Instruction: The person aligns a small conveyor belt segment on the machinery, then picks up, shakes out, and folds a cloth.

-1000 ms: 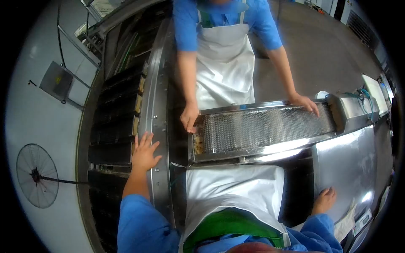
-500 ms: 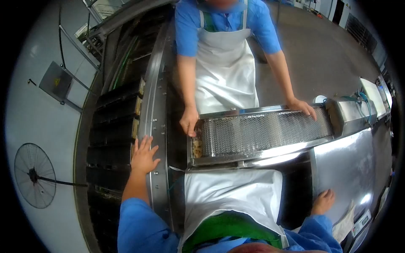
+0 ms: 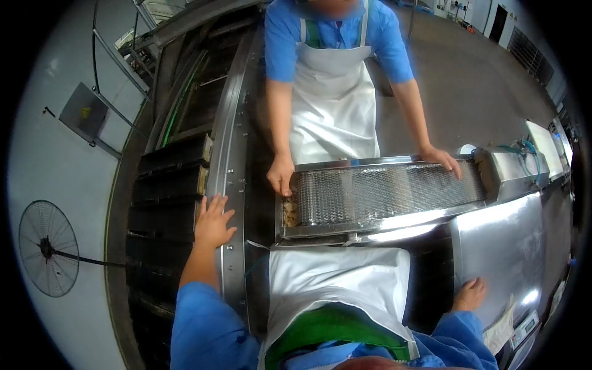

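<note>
My left hand [image 3: 214, 223] lies with fingers spread on the steel rail [image 3: 223, 154] beside a row of dark, block-like pans [image 3: 161, 213]. My right hand [image 3: 470, 295] rests at the near-left edge of a smooth steel table [image 3: 502, 246], fingers laid on the metal and nothing visible in them. Ahead of me is a narrow steel frame with a metal mesh belt [image 3: 388, 191]. Small pale-brown pieces [image 3: 290, 211] lie at its left end. A co-worker's hand [image 3: 281, 176] is at that end, and their other hand [image 3: 441, 160] touches the mesh.
A co-worker in a white apron [image 3: 333, 102] stands across the belt. A steel housing [image 3: 515, 169] with blue-green tubing adjoins the belt's right end. A scale [image 3: 525, 327] and a pale cloth [image 3: 499, 327] are at lower right. A wall fan [image 3: 48, 248] is at far left.
The dark pans along the rail have shifted toward me, and fewer of their pale ends show. Both my hands stay in nearly the same places. The view has tilted slightly.
</note>
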`<control>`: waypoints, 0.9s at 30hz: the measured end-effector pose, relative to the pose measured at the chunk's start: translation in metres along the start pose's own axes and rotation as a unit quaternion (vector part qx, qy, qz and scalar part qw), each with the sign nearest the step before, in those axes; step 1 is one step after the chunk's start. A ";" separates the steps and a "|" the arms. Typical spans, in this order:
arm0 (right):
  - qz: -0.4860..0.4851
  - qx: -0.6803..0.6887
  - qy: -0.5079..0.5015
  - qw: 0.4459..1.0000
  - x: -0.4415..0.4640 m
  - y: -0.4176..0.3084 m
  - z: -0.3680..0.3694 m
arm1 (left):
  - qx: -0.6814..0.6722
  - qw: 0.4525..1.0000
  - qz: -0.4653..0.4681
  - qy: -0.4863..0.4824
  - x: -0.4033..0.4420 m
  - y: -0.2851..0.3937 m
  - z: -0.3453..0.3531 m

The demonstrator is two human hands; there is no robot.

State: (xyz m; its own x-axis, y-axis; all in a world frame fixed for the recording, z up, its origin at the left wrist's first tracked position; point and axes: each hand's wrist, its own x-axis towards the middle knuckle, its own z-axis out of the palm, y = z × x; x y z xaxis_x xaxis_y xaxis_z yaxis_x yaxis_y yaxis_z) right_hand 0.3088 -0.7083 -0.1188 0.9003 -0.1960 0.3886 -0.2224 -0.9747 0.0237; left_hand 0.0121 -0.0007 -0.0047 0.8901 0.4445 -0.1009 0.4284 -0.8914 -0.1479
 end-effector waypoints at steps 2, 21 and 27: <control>0.000 -0.005 -0.003 1.000 0.000 -0.001 -0.003 | 0.002 1.000 0.000 0.003 -0.001 0.000 0.001; 0.028 -0.009 -0.034 0.999 -0.002 -0.013 -0.017 | 0.002 1.000 -0.011 -0.002 0.001 0.001 -0.002; 0.013 0.006 0.000 1.000 0.000 -0.004 0.001 | -0.007 1.000 -0.013 -0.003 0.002 0.001 -0.003</control>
State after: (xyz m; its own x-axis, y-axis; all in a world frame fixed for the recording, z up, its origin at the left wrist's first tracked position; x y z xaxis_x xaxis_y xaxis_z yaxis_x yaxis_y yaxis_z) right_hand 0.3096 -0.7041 -0.1198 0.8945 -0.2207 0.3889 -0.2406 -0.9706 0.0027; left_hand 0.0146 -0.0014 -0.0023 0.8775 0.4682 -0.1038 0.4538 -0.8807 -0.1358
